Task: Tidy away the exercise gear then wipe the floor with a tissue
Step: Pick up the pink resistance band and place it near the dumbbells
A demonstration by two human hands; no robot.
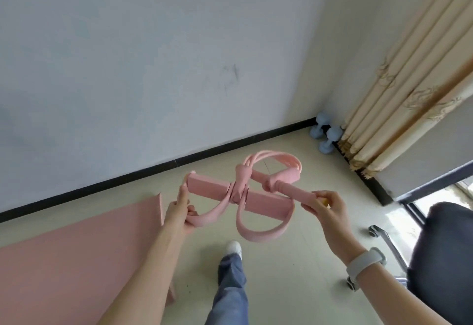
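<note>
pink pedal puller (245,191) held aloft – left hand (180,212), right hand (326,209) at its ends

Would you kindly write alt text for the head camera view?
A person holds a pink foam-and-rubber pedal resistance band in the air, the left hand gripping a foot loop, the right hand pinching a handle end. Below lies a pink foam mat; two pale blue dumbbells sit in the corner by beige curtains.
</note>
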